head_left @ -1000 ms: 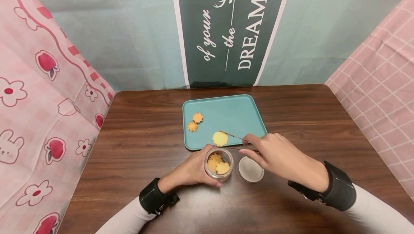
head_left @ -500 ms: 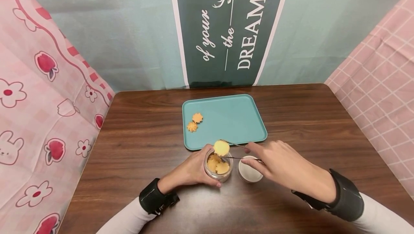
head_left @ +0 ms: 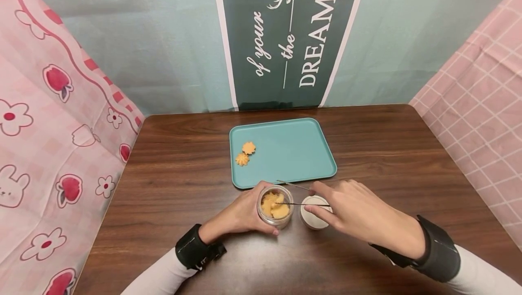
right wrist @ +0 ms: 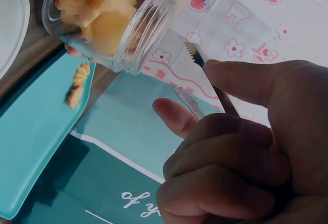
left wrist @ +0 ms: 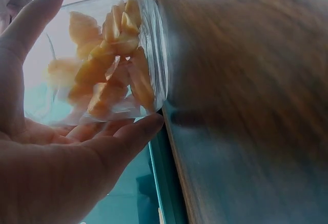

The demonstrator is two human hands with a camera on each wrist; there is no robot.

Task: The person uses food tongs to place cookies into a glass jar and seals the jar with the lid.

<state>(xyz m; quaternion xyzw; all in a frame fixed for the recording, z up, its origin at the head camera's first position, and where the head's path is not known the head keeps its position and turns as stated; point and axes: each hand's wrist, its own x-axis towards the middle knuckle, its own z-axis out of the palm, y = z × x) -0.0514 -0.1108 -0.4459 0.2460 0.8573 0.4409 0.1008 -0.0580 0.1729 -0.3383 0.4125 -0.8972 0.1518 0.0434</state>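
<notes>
My left hand (head_left: 240, 214) grips a clear glass jar (left wrist: 160, 55) round its side, thumb at the front. Several golden, flower-shaped cookies (head_left: 280, 211) fill much of it. My right hand (head_left: 360, 211) holds a pair of thin metal tongs (right wrist: 221, 97) between thumb and fingers. Their toothed tips stand apart with nothing between them, close to the jar's mouth in the right wrist view. From the head, one arm of the tongs overlaps the jar opening and the other lies past its far rim. No lid covers the jar.
Behind the jar lies a teal tray (head_left: 293, 150), with one cookie (head_left: 249, 148) and another cookie (head_left: 242, 159) side by side at its left. A round white lid (head_left: 315, 217) rests right of the jar, partly under the tongs. Fabric hangs around the wooden table (head_left: 187, 150).
The tongs carried a cookie from over the tray's front edge toward me to the jar and let it go; it now lies inside. My left hand and the jar stayed put.
</notes>
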